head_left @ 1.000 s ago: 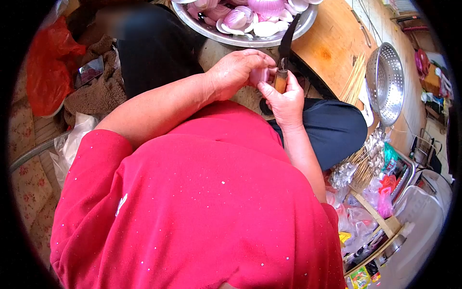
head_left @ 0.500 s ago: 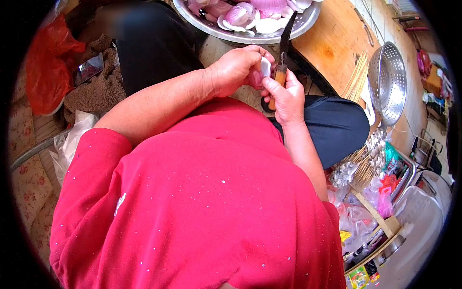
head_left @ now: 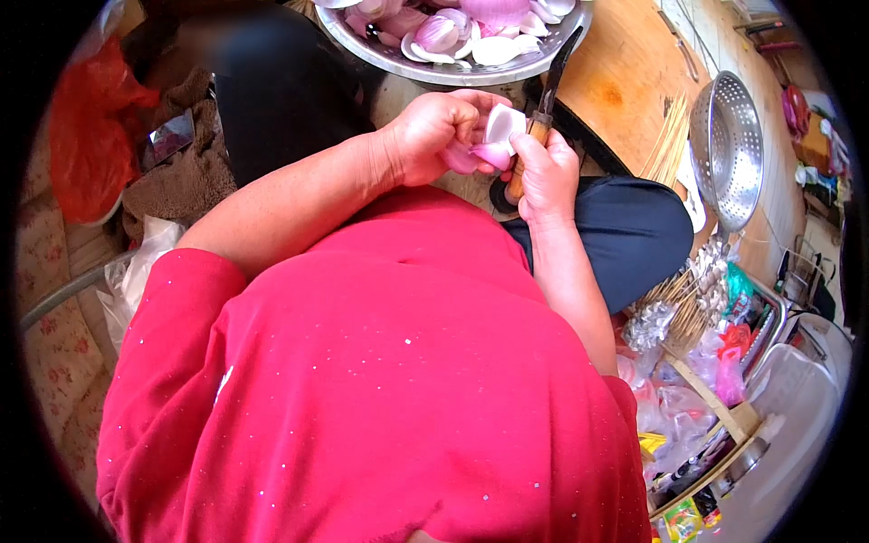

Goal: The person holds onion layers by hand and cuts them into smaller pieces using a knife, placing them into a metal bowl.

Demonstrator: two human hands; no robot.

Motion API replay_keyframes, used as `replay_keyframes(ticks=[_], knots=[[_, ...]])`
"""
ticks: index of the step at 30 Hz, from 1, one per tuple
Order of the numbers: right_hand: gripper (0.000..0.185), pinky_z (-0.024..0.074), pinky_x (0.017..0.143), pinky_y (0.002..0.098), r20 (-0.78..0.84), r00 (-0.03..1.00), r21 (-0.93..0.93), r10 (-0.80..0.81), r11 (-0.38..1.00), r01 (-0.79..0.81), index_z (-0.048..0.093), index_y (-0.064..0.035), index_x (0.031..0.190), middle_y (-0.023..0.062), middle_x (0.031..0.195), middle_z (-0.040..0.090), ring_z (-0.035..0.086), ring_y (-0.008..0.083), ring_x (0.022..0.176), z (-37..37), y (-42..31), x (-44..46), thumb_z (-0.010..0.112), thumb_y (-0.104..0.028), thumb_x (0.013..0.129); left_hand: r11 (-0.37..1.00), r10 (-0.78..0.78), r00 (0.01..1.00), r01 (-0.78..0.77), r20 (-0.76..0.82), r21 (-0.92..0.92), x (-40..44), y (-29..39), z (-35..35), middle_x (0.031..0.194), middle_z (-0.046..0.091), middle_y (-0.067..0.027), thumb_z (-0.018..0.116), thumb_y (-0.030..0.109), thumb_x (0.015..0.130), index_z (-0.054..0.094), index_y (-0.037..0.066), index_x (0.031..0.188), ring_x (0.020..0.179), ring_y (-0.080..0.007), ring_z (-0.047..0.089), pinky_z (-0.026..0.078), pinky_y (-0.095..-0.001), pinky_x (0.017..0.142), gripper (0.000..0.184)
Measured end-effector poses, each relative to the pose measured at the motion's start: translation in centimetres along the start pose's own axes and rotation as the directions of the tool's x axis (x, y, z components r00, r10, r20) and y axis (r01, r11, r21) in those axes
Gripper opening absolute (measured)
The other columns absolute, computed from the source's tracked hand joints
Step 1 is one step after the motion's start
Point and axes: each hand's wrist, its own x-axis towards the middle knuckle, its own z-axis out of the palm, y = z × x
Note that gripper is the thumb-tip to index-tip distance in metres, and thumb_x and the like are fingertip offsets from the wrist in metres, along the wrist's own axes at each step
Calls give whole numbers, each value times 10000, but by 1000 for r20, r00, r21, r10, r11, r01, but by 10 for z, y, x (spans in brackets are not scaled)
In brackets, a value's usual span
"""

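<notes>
Your left hand [head_left: 425, 136] has its grip closed around pink onion pieces [head_left: 460, 157], fingers curled, while your right hand [head_left: 550, 181] wraps the wooden handle of the knife [head_left: 527, 165], blade up, its thumb against a pale, cupped onion layer [head_left: 503, 125] between your hands. Much looks done: the metal bowl [head_left: 425, 72] just beyond your hands holds a heap of loose, curved layers [head_left: 436, 34], pink and white. What you hold is outside the bowl, its layers partly spread apart. A larger chunk [head_left: 496, 9] in the heap seems to have its layers nested together; you can't tell how many more are underneath, or whether uncut onions remain. On the counter [head_left: 602, 68] to your right are thin sticks [head_left: 667, 145], near a perforated strainer [head_left: 735, 149].
</notes>
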Motion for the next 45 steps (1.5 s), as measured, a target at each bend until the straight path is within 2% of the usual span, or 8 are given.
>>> replay_keyframes(ticks=[6,12,19,26,32,36,38,45], knots=[[157,468,472,248,-53,998,-21,24,999,-25,591,4,961,45,776,604,565,111,573,18,-9,-3,605,-40,811,980,-33,999,36,17,-195,18,-16,-13,1012,608,-161,476,70,649,544,-44,1111,867,-279,611,514,-381,788,481],[155,505,525,258,-139,920,-314,-366,897,310,620,16,892,51,732,624,588,99,607,14,2,14,608,-58,756,980,-76,997,69,-30,-189,17,-14,-6,948,627,-93,574,109,768,586,15,1032,831,-205,607,508,-314,770,281],[145,508,463,260,-230,949,-121,-213,974,190,564,14,888,70,691,617,600,126,528,21,-31,21,606,-63,773,982,-50,982,16,-180,-187,14,2,-3,938,639,-84,627,89,805,574,22,1044,849,-191,625,519,-317,744,254],[179,491,466,252,-139,985,-67,-102,993,94,573,7,957,54,715,594,573,115,539,14,-28,22,601,-66,796,912,393,811,-282,-433,299,49,59,-28,912,639,-51,629,193,842,630,57,1007,823,-144,585,450,-243,698,214],[183,485,472,245,-68,996,-70,-52,996,48,581,2,966,42,722,591,571,106,548,12,-20,11,606,-77,802,606,736,635,-464,-235,646,60,55,-33,968,625,-64,604,256,838,640,7,1034,888,-172,536,410,-288,810,319],[183,488,478,240,-61,996,-108,-60,993,53,585,-5,967,36,728,596,573,99,550,8,-18,7,615,-73,799,853,434,865,-305,-251,423,35,51,-25,1031,634,-66,588,275,874,587,69,1178,900,-145,611,490,-304,713,367],[181,487,477,236,-54,996,-135,-69,989,61,591,-12,966,31,732,599,573,92,552,9,-17,6,622,-72,798,790,302,948,-188,-104,583,16,43,-16,960,636,-31,672,232,829,583,69,1142,756,-116,614,484,-265,601,363],[160,477,476,214,19,997,-174,-77,982,79,615,-27,972,11,749,607,565,66,559,13,-19,3,644,-77,823,713,293,950,-144,-104,686,18,22,-20,882,651,-56,625,82,803,609,14,1041,684,-115,616,515,-256,557,248]])
